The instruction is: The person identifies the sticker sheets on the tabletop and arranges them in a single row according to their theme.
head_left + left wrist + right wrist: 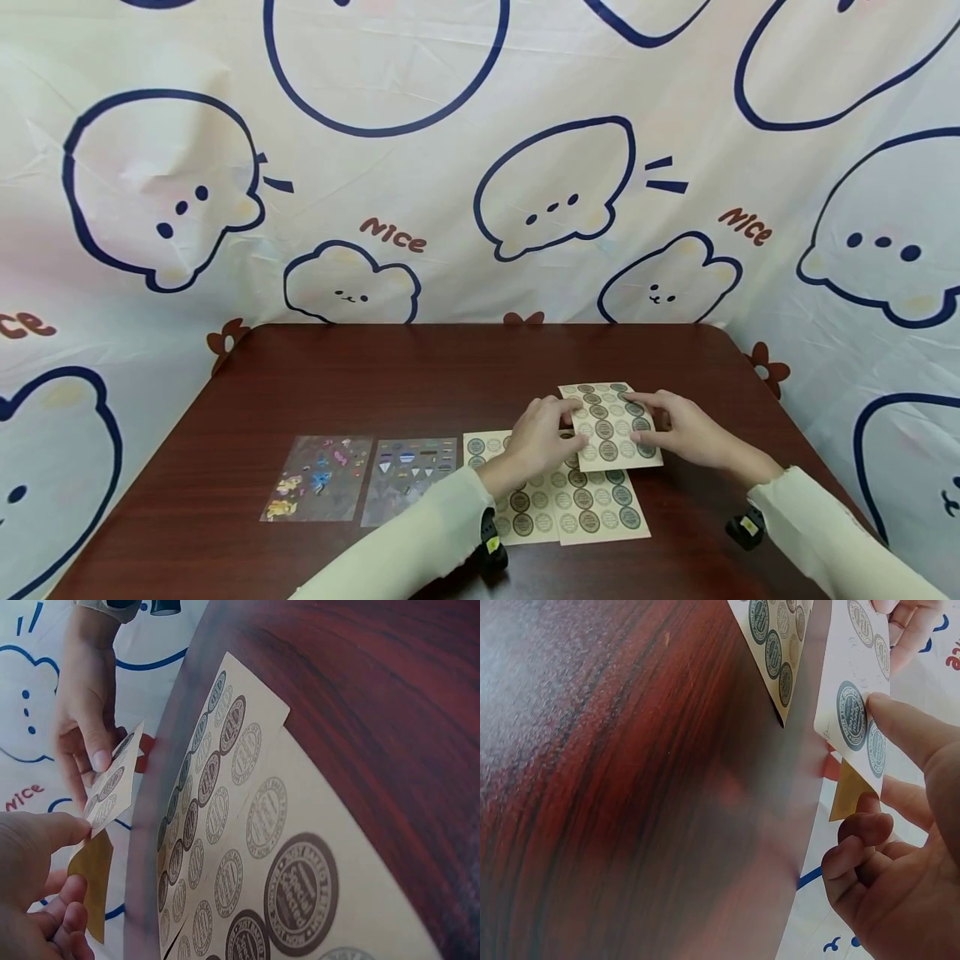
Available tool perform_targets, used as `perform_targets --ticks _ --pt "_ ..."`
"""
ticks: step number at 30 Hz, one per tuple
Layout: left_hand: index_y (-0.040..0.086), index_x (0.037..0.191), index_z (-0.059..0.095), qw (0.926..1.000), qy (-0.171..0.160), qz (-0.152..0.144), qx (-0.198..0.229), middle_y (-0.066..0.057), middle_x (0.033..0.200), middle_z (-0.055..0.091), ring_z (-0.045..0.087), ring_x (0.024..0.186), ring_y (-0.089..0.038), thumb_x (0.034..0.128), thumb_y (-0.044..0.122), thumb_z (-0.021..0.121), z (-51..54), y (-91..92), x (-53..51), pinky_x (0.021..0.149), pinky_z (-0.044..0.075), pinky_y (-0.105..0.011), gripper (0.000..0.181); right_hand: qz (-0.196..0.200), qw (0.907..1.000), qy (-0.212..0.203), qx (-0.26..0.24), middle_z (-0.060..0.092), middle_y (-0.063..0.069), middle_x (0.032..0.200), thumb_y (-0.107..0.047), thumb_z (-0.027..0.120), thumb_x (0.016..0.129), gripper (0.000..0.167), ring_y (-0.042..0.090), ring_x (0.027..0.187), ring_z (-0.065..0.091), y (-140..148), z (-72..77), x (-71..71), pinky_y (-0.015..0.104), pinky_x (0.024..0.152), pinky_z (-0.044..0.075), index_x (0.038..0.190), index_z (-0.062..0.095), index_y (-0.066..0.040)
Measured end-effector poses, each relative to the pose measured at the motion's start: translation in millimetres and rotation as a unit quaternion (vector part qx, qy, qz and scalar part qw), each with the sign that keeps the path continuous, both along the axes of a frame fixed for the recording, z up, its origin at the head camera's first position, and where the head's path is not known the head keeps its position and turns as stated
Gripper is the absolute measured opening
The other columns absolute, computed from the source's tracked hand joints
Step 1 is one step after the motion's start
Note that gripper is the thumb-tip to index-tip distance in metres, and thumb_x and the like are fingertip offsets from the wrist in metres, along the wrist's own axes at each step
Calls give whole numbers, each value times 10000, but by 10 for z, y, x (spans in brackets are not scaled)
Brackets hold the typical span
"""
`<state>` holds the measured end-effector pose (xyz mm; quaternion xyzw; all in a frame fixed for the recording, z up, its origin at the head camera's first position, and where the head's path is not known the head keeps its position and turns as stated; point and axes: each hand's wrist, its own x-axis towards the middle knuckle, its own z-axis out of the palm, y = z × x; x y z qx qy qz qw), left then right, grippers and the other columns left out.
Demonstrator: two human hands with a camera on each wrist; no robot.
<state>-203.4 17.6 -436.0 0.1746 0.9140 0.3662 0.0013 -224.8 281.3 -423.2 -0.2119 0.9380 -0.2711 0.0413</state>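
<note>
A cream sticker sheet [611,427] printed with rows of round brown and dark green labels is held up off the table. My left hand [536,443] pinches its left edge, thumb against the printed side. My right hand [686,429] grips the right edge between thumb and fingers. In the right wrist view, a golden-brown piece [849,791], perhaps the sheet's backing, shows behind the printed face. Beneath the held sheet, more cream label sheets [600,504] lie on the table, side by side and partly hidden by my left arm.
Left of the cream sheets lie two transparent sticker sheets, one with colourful cartoon figures [318,479] and one with small dark and white shapes [408,467]. The dark red wooden table [420,375] ends at a cartoon-printed cloth [450,183] behind and at both sides.
</note>
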Motion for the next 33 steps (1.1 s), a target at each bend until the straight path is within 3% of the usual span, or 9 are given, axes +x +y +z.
perform_targets --ticks 18,24,33 --pt "185 1349 658 9998 -27 -56 171 16 987 631 456 855 -56 877 270 770 -34 84 53 691 368 -186 493 -137 9999 -60 -3 511 36 918 -337 783 880 687 89 698 427 82 -42 48 238 576 391 1449 540 -39" --pt "205 1357 650 9996 -197 -57 172 51 973 612 446 828 -41 884 274 766 -70 114 93 649 367 -183 492 -157 9996 -147 -172 530 38 929 -335 782 883 682 80 712 440 101 -89 100 241 580 399 1442 541 -28" --pt "214 1355 651 9998 -157 -69 110 54 982 622 440 817 -26 874 289 775 -55 165 113 639 364 -170 503 -178 9997 -52 -141 514 26 904 -309 788 878 661 69 700 429 143 -61 127 240 569 393 1432 554 -35"
